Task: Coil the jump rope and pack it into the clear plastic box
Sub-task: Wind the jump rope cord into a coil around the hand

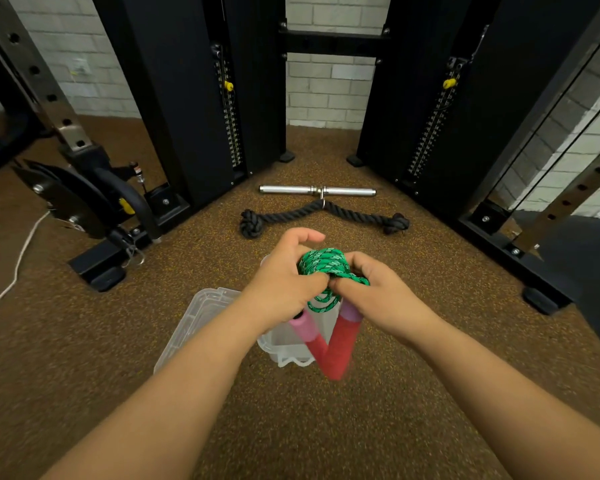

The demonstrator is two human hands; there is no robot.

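1. Handles of the jump rope, pink and red foam, hang down at 6 o'clock of our hands, their lower ends crossing above the clear plastic box.
2. Our left hand curls its fingers round the coiled green rope; our right hand pinches the same bundle from 3 o'clock, thumbs nearly touching.
3. The box sits open on the brown speckled floor, directly under the bundle, with its lid lying at 9 o'clock of it.
4. Farther off, at 12 o'clock, we see a black rope attachment and a chrome bar between black machine towers.
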